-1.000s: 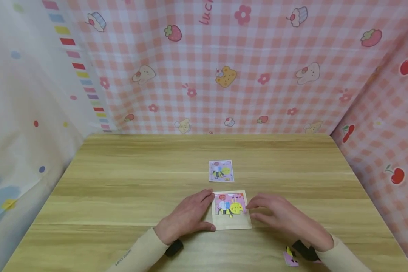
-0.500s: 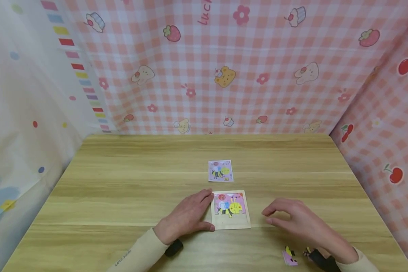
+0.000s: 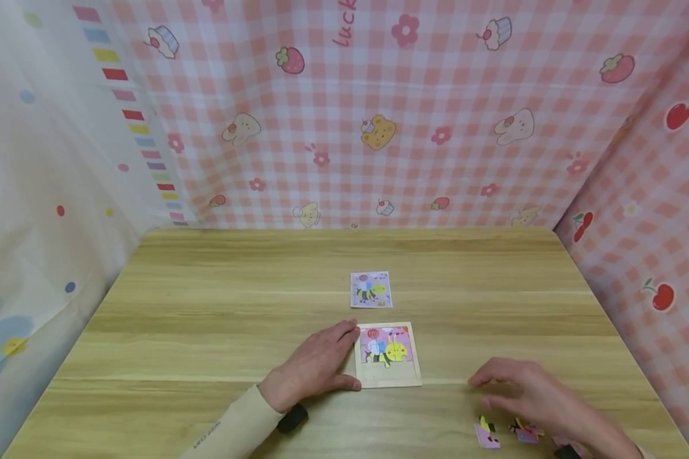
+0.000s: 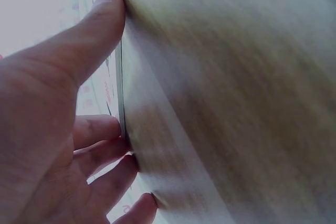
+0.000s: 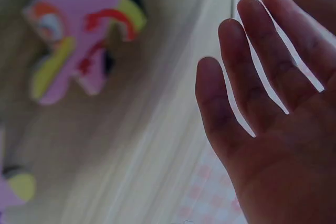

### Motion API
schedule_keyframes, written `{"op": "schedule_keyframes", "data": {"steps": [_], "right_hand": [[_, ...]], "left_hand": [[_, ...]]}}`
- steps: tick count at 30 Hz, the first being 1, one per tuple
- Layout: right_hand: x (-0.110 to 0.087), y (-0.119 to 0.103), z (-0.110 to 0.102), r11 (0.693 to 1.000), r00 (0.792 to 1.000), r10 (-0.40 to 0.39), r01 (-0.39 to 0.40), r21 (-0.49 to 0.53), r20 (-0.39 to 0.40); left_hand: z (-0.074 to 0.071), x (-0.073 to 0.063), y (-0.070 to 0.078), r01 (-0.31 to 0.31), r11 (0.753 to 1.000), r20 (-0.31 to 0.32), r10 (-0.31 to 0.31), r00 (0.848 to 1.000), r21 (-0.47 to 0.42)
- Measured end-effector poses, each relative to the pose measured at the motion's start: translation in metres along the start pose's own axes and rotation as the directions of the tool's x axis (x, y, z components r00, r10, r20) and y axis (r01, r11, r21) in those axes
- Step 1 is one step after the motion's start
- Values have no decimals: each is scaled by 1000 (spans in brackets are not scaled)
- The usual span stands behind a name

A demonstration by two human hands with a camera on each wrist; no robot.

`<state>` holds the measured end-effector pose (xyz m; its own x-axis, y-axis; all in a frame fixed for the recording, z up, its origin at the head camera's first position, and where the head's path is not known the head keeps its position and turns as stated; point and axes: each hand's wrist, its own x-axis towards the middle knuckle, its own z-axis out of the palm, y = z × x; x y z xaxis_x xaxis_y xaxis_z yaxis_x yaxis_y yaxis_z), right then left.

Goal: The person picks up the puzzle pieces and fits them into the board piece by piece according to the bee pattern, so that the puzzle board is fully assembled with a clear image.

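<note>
In the head view, a square wooden puzzle board (image 3: 392, 376) lies flat, its upper part filled with bee-picture pieces (image 3: 387, 344) and its lower part bare wood. My left hand (image 3: 312, 364) rests at the board's left edge, fingertips by the upper left corner and thumb by the lower left one. Fairly straight fingers touch the surface in the left wrist view. My right hand (image 3: 531, 392) hovers with nothing in it, just above loose puzzle pieces (image 3: 487, 433). A pink puzzle piece (image 5: 89, 30) shows blurred in the right wrist view, apart from the spread fingers (image 5: 212, 90).
Behind the board lies a small picture card (image 3: 371, 290) with the same bee. Another loose piece (image 3: 526, 435) sits under the right hand; the right wrist partly hides more. A pink checked curtain (image 3: 344, 127) stands along the wooden table's (image 3: 235, 287) back edge.
My right hand has moved away from the board's right side, rightward and nearer the front, to above the loose pieces. My left hand stays at the board's left edge.
</note>
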<state>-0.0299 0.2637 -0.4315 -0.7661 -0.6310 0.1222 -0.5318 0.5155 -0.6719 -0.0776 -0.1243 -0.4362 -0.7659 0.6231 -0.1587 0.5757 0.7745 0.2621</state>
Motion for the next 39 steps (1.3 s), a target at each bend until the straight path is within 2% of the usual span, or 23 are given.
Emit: {"op": "schedule_keyframes", "data": {"steps": [5,8,12,22,30,39], "right_hand": [[-7,10,5,998,995,-41,37,55,87],[-10,12,8,999,992,-43,42,6,115],[-13,13,12,996,992,-48,57,-72,112],[-10,14,17,980,994,-63,79,-183,93],[-1,19,7,1000,990,4,-6,10,142],[-3,20,8,999,991,18,-11,-45,135]], "left_hand": [[1,1,-1,-2,1000,-6,2,1000,0],[2,1,-2,-3,1000,-10,3,1000,0],[3,1,-3,-5,1000,-16,5,1000,-8],[3,0,-4,-10,1000,-16,10,1000,-8],[1,1,-2,-17,1000,-18,16,1000,-17],[2,2,-3,-7,1000,0,7,1000,-10]]}}
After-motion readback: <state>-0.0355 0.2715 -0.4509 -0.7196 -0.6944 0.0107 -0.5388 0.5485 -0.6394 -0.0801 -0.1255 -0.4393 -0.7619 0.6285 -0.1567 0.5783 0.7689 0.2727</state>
